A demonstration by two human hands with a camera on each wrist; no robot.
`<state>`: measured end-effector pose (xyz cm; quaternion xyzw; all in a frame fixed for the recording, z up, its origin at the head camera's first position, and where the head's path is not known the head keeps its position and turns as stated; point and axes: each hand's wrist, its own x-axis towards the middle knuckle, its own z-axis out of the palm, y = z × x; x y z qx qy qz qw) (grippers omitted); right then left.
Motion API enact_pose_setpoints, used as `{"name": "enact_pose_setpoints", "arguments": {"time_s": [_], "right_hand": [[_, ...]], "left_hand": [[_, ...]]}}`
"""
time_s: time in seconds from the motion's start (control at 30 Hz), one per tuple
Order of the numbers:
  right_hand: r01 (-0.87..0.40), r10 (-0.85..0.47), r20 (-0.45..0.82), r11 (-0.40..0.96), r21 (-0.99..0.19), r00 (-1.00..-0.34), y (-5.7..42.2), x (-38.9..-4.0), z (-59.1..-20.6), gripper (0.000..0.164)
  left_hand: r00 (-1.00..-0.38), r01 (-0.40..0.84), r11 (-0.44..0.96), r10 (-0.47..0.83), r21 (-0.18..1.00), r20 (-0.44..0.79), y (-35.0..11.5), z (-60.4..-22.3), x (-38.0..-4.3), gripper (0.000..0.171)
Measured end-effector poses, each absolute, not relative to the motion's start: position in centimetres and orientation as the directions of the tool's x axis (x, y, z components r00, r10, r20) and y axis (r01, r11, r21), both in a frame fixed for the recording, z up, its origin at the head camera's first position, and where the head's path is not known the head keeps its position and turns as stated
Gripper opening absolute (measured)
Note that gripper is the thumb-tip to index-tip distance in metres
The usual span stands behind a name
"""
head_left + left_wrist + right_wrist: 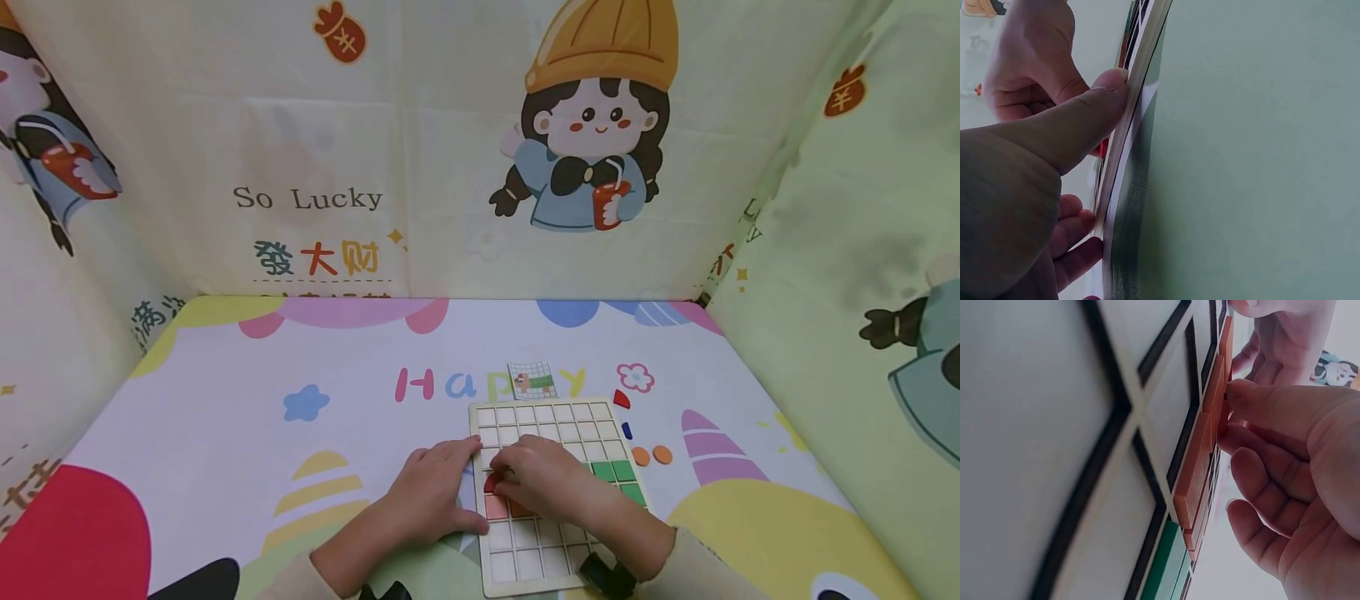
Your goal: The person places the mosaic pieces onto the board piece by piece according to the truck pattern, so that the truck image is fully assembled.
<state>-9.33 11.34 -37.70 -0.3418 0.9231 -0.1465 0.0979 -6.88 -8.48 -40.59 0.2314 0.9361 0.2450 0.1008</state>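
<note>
A pale grid board (528,563) lies on the printed tabletop, with green tiles (624,472) on its right side and a pink tile (496,507) near its left edge. My left hand (431,492) rests at that edge, fingers and thumb spread along it; its thumb (1094,109) presses the rim in the left wrist view. Over the left part of the grid, my right hand (543,479) pinches a small red piece (491,482) between thumb and fingertips, which partly hide it. Reddish-orange tiles (1192,478) sit just below those fingertips in the right wrist view.
Behind the board lies a small picture card (536,382) with a coloured grid pattern. Right of the board are a red curved piece (622,399), a dark blue piece (627,431) and two orange discs (662,454). Printed cloth walls (450,150) enclose the table.
</note>
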Motion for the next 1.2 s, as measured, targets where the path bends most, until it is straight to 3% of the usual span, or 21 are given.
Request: {"name": "enact_pose_setpoints", "arguments": {"time_s": [0.33,0.67,0.97,1.2], "right_hand": [[-0.64,-0.684,-0.068,0.708,-0.299,-0.726,11.5,-9.4,-37.8,0.016],[-0.604,-0.626,0.022,0.741,-0.293,-0.779,13.3,-9.4,-36.5,0.023],[-0.499,-0.53,-0.016,0.807,-0.316,-0.848,16.3,-9.9,-36.2,0.028],[-0.485,-0.512,0.012,0.806,-0.34,-0.859,18.9,-10.7,-36.3,0.028]], "left_hand": [[-0.871,0.386,0.77,0.485,0.508,-0.075,-8.5,-40.5,-6.8,0.098],[-0.871,0.389,0.777,0.485,0.495,-0.078,-8.5,-40.6,-6.9,0.098],[-0.873,0.376,0.785,0.478,0.492,-0.095,-8.4,-40.7,-7.0,0.098],[-0.871,0.395,0.781,0.486,0.484,-0.073,-8.4,-40.7,-6.9,0.098]]}}
